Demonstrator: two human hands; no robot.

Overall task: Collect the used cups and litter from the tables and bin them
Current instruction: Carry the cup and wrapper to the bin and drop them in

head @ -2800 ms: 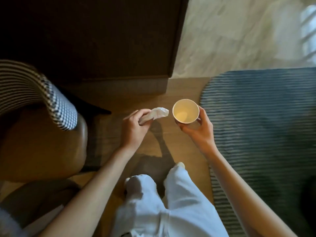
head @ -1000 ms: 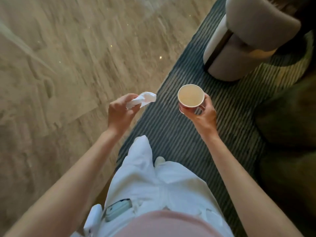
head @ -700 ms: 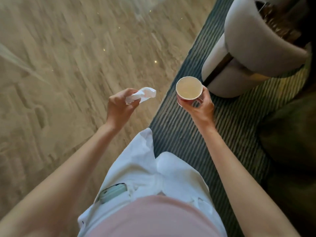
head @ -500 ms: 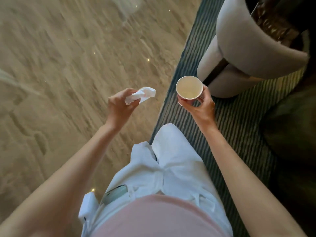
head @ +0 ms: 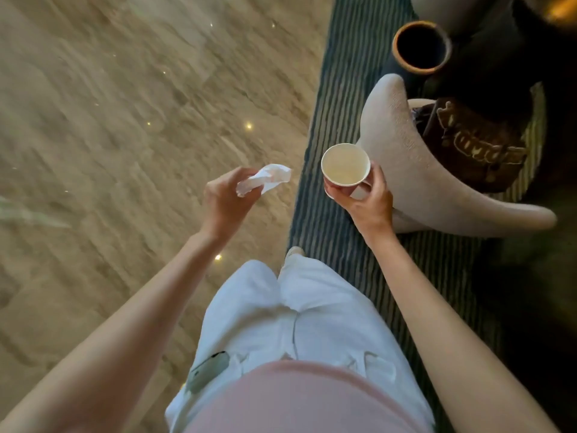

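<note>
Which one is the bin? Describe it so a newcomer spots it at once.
Start at the striped rug along the marble floor. Beyond the beige armchair, at the frame's top, stands a dark round container, probably the bin. Its orange-brown rim around a black opening sets it apart from the white paper cup in the right hand.

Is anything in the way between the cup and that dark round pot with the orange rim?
Yes. The curved beige chair back rises between the white paper cup held by the right hand and the dark, orange-rimmed pot. Whether that pot is the bin is unclear.
</note>
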